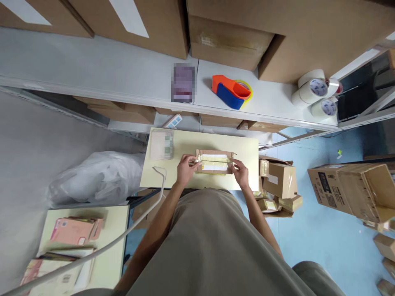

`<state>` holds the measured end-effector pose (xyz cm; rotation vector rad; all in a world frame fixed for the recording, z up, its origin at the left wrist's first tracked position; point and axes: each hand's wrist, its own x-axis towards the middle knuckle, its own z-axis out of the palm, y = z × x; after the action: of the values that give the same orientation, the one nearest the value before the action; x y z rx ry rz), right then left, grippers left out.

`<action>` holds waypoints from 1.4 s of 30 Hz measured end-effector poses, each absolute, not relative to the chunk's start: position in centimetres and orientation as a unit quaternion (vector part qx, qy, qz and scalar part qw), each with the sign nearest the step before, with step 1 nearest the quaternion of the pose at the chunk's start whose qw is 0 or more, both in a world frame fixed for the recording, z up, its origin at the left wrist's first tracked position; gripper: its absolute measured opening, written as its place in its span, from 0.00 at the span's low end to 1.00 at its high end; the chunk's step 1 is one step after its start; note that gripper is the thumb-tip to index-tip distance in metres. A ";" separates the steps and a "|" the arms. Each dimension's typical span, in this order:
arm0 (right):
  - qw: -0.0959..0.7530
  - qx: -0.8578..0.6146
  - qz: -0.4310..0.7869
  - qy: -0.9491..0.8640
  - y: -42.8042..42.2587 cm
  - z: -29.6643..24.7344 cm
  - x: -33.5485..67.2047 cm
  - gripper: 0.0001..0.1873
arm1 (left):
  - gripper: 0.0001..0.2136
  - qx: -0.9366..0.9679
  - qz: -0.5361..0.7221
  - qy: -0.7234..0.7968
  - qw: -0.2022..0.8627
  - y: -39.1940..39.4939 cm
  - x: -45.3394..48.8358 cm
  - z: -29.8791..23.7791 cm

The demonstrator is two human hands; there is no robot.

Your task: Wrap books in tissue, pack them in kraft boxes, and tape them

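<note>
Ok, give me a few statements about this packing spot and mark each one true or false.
1. The left hand and right hand hold the parcel by its ends. True.
2. The dispenser lies on the table. False: it lies on the shelf.
3. Tape rolls sit at the shelf's right end. True.
4. The parcel is alone on the table. False: a paper stack lies at the table's far left corner.

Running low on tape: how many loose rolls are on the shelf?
4, clustered at the shelf's right end: top white roll, white roll beneath it, third white roll at the front edge, clear roll behind. More may be hidden.
</note>
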<state>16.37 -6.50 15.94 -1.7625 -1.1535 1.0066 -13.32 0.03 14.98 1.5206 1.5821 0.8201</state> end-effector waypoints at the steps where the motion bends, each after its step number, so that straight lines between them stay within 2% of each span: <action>1: 0.393 -0.696 0.394 -0.453 -6.6 16.0 16.3 0.27 | 0.12 0.594 0.329 0.622 0.390 -0.1 -13.3 14.8; 7: 0.391 -0.705 0.389 -0.446 -7.1 16.1 15.8 0.26 | 0.11 0.565 0.358 0.620 0.409 -0.5 -13.1 14.2; 16: 0.399 -0.696 0.439 -0.404 -6.7 15.7 16.5 0.33 | 0.12 0.536 0.337 0.633 0.446 -0.4 -13.1 14.7; 20: 0.403 -0.698 0.424 -0.413 -6.9 16.5 16.7 0.34 | 0.13 0.552 0.313 0.633 0.443 -0.1 -13.4 15.4; 25: 0.397 -0.705 0.322 -0.491 -4.6 20.4 17.3 0.33 | 0.15 0.645 0.337 0.586 0.355 2.2 -12.9 18.7; 31: 0.391 -0.649 0.098 -0.645 5.1 29.9 17.1 0.30 | 0.09 0.699 0.424 0.507 0.273 8.4 -10.1 26.3; 33: 0.363 -0.637 0.034 -0.680 9.0 32.7 16.3 0.30 | 0.09 0.708 0.454 0.478 0.252 10.5 -8.9 29.0; 36: 0.269 -0.657 -0.010 -0.705 14.5 35.1 14.7 0.29 | 0.08 0.720 0.481 0.444 0.229 12.7 -7.4 32.4; 40: 0.083 -0.727 0.016 -0.681 19.6 36.0 12.4 0.27 | 0.08 0.721 0.497 0.433 0.216 13.7 -6.5 34.6; 42: 0.025 -0.747 0.032 -0.664 20.7 36.0 11.6 0.26 | 0.08 0.719 0.498 0.432 0.220 13.3 -6.7 34.8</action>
<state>11.65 20.72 35.96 -2.3106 -2.0525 0.0990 -6.72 13.34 34.77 1.9886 1.1938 1.3775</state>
